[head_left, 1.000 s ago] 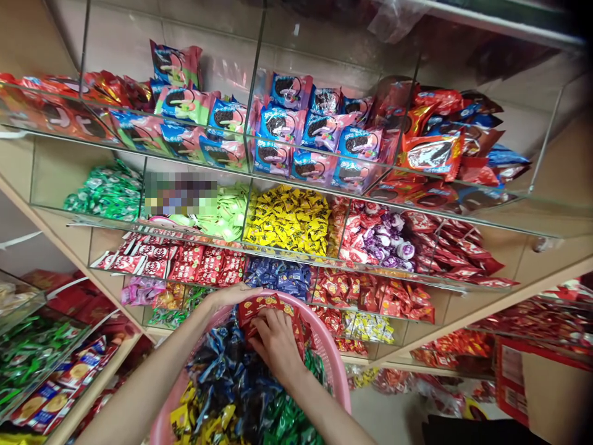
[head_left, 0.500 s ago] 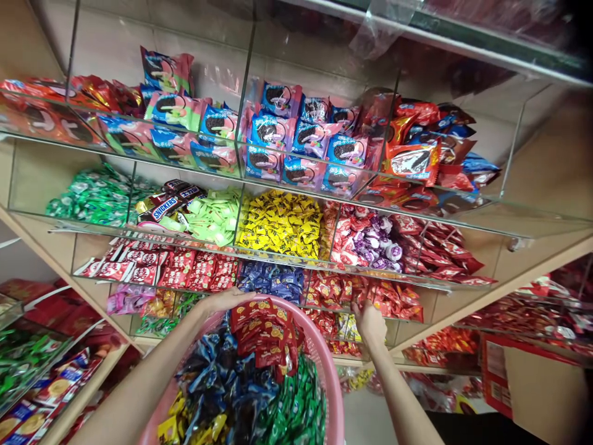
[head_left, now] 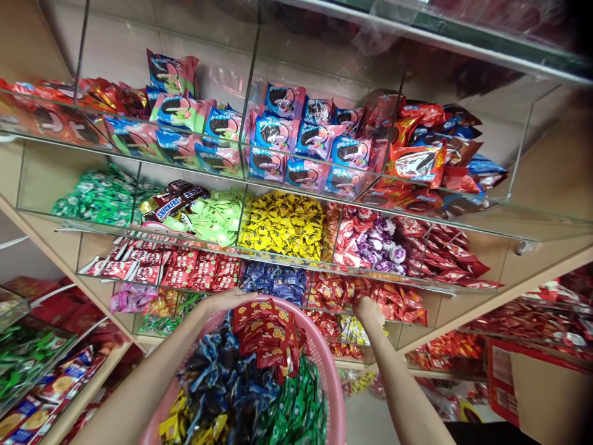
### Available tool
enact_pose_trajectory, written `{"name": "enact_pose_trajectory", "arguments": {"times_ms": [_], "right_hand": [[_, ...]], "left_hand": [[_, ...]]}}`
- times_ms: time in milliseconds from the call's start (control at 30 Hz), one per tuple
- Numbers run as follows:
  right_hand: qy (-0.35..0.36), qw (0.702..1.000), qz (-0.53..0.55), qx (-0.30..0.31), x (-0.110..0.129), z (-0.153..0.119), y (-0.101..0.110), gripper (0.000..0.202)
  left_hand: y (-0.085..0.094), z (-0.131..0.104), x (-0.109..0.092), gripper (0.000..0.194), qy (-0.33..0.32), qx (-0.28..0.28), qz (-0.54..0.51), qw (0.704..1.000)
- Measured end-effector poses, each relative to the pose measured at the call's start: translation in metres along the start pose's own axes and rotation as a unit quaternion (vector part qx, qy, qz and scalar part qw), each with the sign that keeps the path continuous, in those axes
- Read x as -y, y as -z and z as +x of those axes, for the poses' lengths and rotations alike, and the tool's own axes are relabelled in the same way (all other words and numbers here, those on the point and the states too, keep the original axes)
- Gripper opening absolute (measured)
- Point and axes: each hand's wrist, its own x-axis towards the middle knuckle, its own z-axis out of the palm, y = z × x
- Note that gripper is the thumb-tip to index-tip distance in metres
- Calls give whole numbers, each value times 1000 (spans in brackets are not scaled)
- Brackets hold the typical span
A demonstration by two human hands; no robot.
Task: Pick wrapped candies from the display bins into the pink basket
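Note:
My left hand [head_left: 228,301] is closed on the far-left rim of a pink plastic basket [head_left: 334,395]. Inside it, red packets [head_left: 265,330] are heaped at the far side, dark blue wrapped sweets [head_left: 227,377] in the middle, green ones [head_left: 299,402] at the right and yellow ones [head_left: 172,426] at the near left. Right of the basket, my right hand [head_left: 369,313] is curled at the front of a low shelf compartment, against red wrapped sweets [head_left: 340,292]. Its fingertips are turned away, so what they hold is hidden.
Clear shelf dividers [head_left: 245,123] split the rack. Oreo packs [head_left: 266,133] fill the upper tier; below lie Snickers bars [head_left: 167,207], yellow sweets [head_left: 282,225] and purple-wrapped sweets [head_left: 380,247]. A cardboard box [head_left: 546,389] stands at lower right, another sweet-filled rack [head_left: 34,364] at lower left.
My right hand has curled further, its fingers now tucked in at the red sweets. The left hand keeps its hold on the basket rim. The view has shifted slightly.

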Motion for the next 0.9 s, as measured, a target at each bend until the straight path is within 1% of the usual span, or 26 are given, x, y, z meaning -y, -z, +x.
{"name": "enact_pose_trajectory", "arguments": {"times_ms": [100,200,300,367,400,433,500,567,633,700,800,900], "right_hand": [[12,1000,9,-16,-6,-6,2,31],[34,999,17,-38,-14,-16,6,32],[83,992,53,-80,-22,-28,13,30],[145,973,135,-120,-26,-38,20,27],[180,956,191,-132,-27,-44,23,27],[212,936,249,-131,-27,-51,27,28],[255,898,346,-91,-24,-65,34,31],[281,867,409,-35,-17,-81,40,32],[303,849,433,-1,-8,-97,45,31],[320,837,444,14,3,-111,47,29],[327,807,489,59,20,-128,45,27],[302,767,551,129,38,-138,39,26]], "left_hand": [[-1,0,2,61,-1,1,3,1000],[-3,0,2,62,-2,19,-15,1000],[-3,-2,-1,62,-7,26,-30,999],[-3,-3,-4,61,-9,25,-26,999],[-3,-4,-5,61,-8,24,-24,999],[-4,-4,-6,60,-6,23,-24,999],[-4,-4,-5,59,2,22,-35,999],[-6,-3,-4,58,7,22,-55,998],[-6,-2,-1,58,10,22,-61,998],[-6,-1,1,58,7,14,-44,999],[-4,1,3,59,1,13,-6,1000],[-3,2,4,59,2,22,-2,1000]]}}
